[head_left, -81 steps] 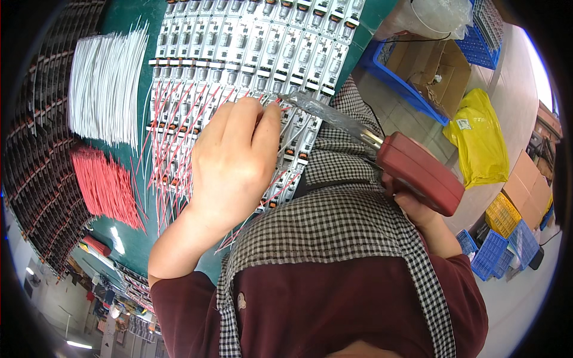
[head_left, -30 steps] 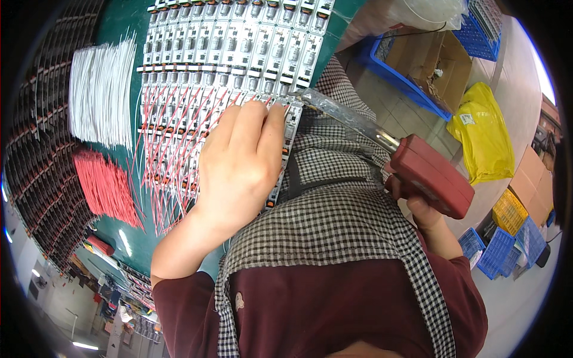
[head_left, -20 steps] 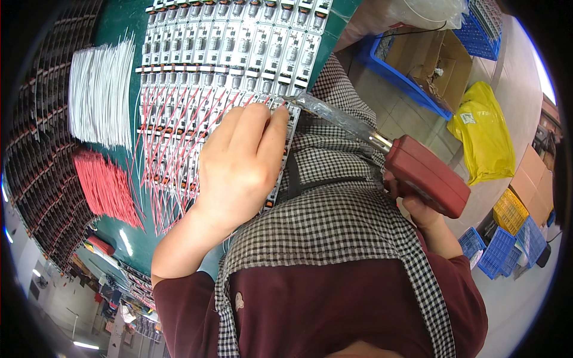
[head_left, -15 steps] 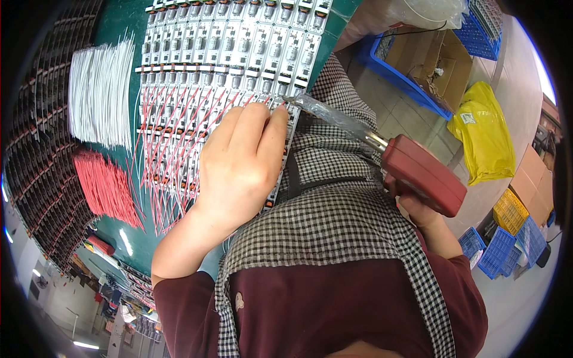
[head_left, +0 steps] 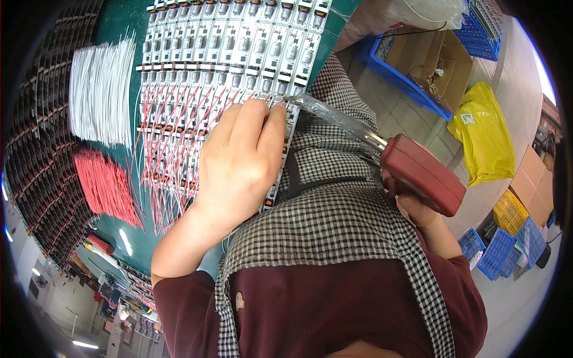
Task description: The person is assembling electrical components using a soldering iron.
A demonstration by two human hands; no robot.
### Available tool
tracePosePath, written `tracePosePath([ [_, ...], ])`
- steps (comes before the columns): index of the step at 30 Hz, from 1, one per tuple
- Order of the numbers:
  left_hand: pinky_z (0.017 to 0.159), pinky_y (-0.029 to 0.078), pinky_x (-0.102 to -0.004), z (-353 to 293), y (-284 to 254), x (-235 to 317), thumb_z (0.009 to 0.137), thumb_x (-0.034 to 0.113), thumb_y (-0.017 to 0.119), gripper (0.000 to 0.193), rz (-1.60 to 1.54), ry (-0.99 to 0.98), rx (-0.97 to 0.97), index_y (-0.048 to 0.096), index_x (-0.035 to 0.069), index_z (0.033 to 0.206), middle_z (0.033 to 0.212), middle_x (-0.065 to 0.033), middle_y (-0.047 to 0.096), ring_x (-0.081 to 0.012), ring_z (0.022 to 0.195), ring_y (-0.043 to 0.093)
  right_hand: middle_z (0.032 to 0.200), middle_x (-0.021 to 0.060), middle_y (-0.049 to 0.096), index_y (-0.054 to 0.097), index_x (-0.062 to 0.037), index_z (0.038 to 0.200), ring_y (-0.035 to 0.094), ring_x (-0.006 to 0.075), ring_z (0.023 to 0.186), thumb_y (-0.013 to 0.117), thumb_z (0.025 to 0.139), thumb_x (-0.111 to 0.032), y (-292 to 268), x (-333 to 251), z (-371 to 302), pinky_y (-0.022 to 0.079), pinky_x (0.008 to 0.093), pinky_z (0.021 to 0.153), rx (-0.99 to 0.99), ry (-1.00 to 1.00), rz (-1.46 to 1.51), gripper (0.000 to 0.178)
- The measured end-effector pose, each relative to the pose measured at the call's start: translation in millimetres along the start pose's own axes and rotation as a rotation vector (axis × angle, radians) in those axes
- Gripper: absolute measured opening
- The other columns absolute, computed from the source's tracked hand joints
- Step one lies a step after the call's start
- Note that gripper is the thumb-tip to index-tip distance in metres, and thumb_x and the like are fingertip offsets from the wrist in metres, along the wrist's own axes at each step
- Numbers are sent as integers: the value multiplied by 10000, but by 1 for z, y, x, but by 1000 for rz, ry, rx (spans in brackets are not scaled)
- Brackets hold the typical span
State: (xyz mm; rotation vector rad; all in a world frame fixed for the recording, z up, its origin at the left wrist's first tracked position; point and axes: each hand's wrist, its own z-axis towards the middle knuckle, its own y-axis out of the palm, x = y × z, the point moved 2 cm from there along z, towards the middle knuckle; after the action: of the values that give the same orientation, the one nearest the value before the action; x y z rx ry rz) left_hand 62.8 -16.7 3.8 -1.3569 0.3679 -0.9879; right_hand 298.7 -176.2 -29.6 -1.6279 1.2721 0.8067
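Note:
My left hand point(head_left: 242, 161) rests over the near edge of a panel of white circuit boards point(head_left: 239, 45), its fingers bent and drawn together. Whatever those fingertips pinch is hidden beneath them. Thin red wires point(head_left: 179, 128) run from the boards toward the left, beside this hand, with white ones among them. My right hand point(head_left: 415, 206) is wrapped around the dark red handle of a soldering gun point(head_left: 424, 173). The gun's long barrel, covered in clear wrapping, points left, and its tip is at the boards' edge close to my left fingertips.
On the green table point(head_left: 119, 238) lie a bundle of white wires point(head_left: 101, 92) and a bundle of red wires point(head_left: 107, 185). Stacked dark boards point(head_left: 42, 149) line the far left. At right are a blue crate point(head_left: 412, 83) with a carton point(head_left: 430, 59) and a yellow bag point(head_left: 486, 134).
My left fingers have shifted very slightly at the boards' edge. The soldering gun and my right hand stay almost in place.

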Motion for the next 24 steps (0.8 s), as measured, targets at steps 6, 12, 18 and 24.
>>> tracePosePath([
  [6, 528, 430, -301, 1, -2, -1, 676, 13, 590, 210, -8, -7, -27, 581, -32, 880, 745, -84, 455, -206, 652, 498, 1174, 188, 553, 558, 21, 1127, 587, 273, 1023, 744, 682, -338, -2, 1, -1, 463, 320, 852, -20, -58, -53, 601],
  [12, 527, 421, -330, 1, -6, 2, 639, 41, 541, 75, -56, -69, -50, 510, 7, 698, 706, -95, 423, -233, 637, 477, 1132, 99, 537, 332, -35, 1314, 484, 114, 646, 705, 728, -447, 9, -14, 14, 427, 281, 651, -106, 23, 546, 807],
  [18, 581, 436, -345, -4, -6, 3, 657, 54, 567, 310, -104, -76, -83, 563, -3, 961, 767, -91, 458, -247, 701, 512, 983, 93, 600, 359, 0, 1298, 510, 112, 707, 763, 693, -276, 7, -12, -7, 412, 235, 625, 157, 62, 654, 778],
  [24, 572, 451, -308, -4, -2, 1, 648, 31, 562, 213, -39, -56, -46, 565, -15, 855, 755, -80, 465, -218, 683, 512, 941, 98, 608, 402, 58, 1266, 553, 117, 719, 753, 704, -250, 8, -6, 5, 450, 232, 625, -4, 12, 439, 731],
])
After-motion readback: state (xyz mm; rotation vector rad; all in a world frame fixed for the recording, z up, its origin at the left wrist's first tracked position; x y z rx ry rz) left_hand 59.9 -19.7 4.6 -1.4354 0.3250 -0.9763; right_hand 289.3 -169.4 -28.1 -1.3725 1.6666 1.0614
